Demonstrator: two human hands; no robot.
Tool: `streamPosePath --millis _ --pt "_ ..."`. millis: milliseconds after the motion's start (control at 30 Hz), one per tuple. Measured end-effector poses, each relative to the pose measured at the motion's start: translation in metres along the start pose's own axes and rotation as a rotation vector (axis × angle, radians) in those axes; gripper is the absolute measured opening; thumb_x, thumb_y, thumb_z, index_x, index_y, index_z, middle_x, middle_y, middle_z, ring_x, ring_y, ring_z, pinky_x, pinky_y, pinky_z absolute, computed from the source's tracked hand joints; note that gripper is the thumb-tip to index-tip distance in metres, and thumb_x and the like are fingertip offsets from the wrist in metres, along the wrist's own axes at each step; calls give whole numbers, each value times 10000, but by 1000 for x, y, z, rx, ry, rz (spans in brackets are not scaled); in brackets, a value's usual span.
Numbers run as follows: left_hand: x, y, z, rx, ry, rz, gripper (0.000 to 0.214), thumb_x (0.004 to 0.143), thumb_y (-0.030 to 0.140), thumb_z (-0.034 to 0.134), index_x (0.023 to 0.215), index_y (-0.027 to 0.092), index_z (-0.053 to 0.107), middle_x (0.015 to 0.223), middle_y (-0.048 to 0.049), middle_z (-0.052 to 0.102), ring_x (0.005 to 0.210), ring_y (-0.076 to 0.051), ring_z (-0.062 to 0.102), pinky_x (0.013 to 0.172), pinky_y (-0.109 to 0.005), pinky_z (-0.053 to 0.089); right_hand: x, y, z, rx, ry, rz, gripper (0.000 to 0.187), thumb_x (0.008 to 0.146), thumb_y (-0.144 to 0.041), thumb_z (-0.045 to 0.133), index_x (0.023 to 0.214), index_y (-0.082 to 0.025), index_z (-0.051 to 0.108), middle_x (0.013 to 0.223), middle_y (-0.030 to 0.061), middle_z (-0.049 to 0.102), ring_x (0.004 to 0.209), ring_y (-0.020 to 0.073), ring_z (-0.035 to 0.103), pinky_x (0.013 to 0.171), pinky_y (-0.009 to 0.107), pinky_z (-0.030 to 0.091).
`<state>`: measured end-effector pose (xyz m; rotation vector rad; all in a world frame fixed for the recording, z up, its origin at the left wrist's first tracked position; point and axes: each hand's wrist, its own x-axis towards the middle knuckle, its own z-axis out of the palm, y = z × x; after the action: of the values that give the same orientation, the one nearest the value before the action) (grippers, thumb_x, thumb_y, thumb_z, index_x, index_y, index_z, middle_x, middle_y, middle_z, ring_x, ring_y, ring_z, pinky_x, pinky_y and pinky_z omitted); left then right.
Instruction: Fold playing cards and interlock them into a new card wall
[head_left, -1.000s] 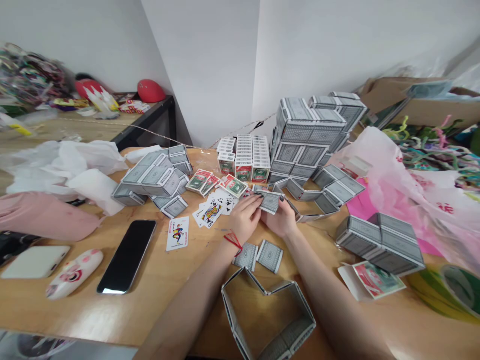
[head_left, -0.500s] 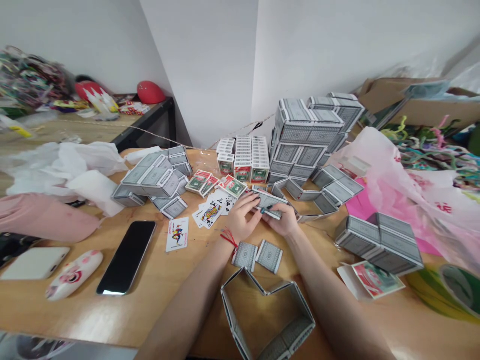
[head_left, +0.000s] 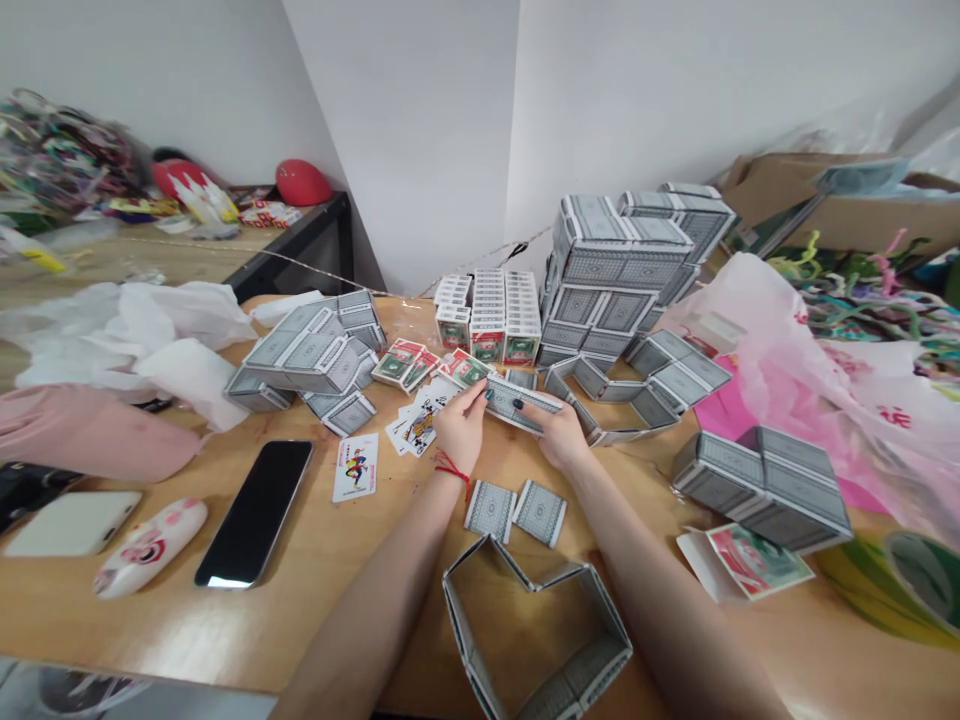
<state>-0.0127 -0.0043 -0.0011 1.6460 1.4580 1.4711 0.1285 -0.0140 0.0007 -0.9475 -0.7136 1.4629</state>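
A long folded strip of grey-backed playing cards [head_left: 504,400] is stretched between my two hands above the table. Its left end is pinched by my left hand [head_left: 461,428], which wears a red string at the wrist. My right hand [head_left: 562,436] grips the right end, thumb on top. Two folded card squares [head_left: 490,512] lie side by side below my hands. Nearer to me, between my forearms, stands a heart-shaped frame of folded cards [head_left: 466,640]. Just right of my right hand is another open frame of folded cards [head_left: 626,433].
Card boxes [head_left: 487,346] stand in rows at the back, beside a tall card-block stack [head_left: 600,270]. Loose face-up cards [head_left: 418,428], a joker card [head_left: 355,467] and a phone [head_left: 255,512] lie left. To the right are card blocks [head_left: 757,485], an opened box [head_left: 757,562] and tape [head_left: 892,580].
My left hand has moved left and down, from lying over the card strip to pinching its end. More of the strip's face shows now. My right hand has shifted slightly.
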Motion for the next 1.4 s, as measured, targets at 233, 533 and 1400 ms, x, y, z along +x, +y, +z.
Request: streamPosePath --millis 233,533,1400 --pt "-1 9 -1 -108 -13 -228 248 740 223 568 967 192 660 983 -39 666 917 -169 617 867 -300 473 -1 -1 0 -202 70 -140 238 552 -296 731 729 -162 647 705 -7 649 655 132 567 687 273 427" --pt "1 6 -1 -279 -18 -350 234 664 216 629 887 173 684 922 -46 684 889 -175 620 868 -322 464 -2 -1 -4 -364 69 -178 257 554 -351 721 648 -150 590 606 -3 600 582 126 518 593 253 393" --pt "-5 7 5 96 -38 -19 190 829 248 383 677 176 473 614 9 483 578 -111 426 566 -221 317 -5 -2 -2 -388 -18 -83 297 536 -390 732 616 -152 573 546 -5 585 483 120 500 506 254 407"
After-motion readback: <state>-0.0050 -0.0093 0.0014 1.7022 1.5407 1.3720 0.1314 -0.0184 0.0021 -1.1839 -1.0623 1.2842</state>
